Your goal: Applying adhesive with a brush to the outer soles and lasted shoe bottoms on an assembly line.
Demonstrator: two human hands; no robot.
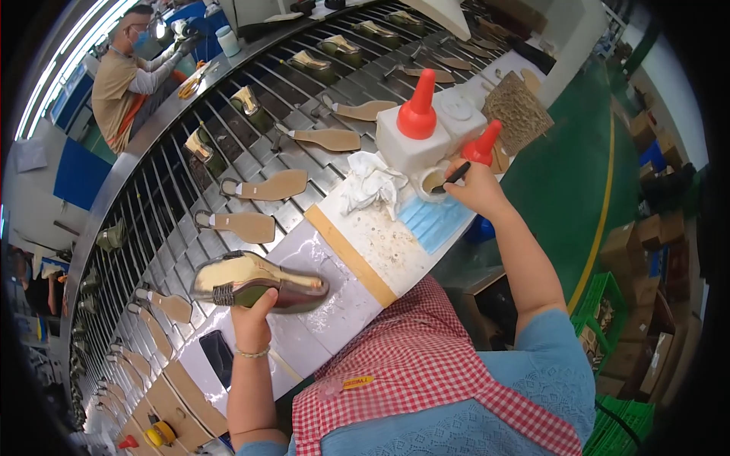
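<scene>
My left hand (252, 321) grips an olive-green shoe upper on a last (300, 292), its pale gold underside turned up, over the lilac-covered board. Pinched in my right hand (480, 188) is a brush with a black handle (458, 174). Its lower end reaches into a small white pot (427, 176), so I cannot see the bristles. Right beside the pot stand a white bottle with a red cone tip (417, 121) and a second red cone nozzle (482, 143). A crumpled white cloth (372, 186) and a blue face mask (433, 222) lie near the pot.
Beyond the board, a curved slatted conveyor (251, 163) carries several tan soles (277, 186) and lasted shoes (247, 100). A black phone (217, 357) lies left of my forearm. Across the conveyor sits a co-worker (114, 91). Green crates (601, 311) and cartons stand at right.
</scene>
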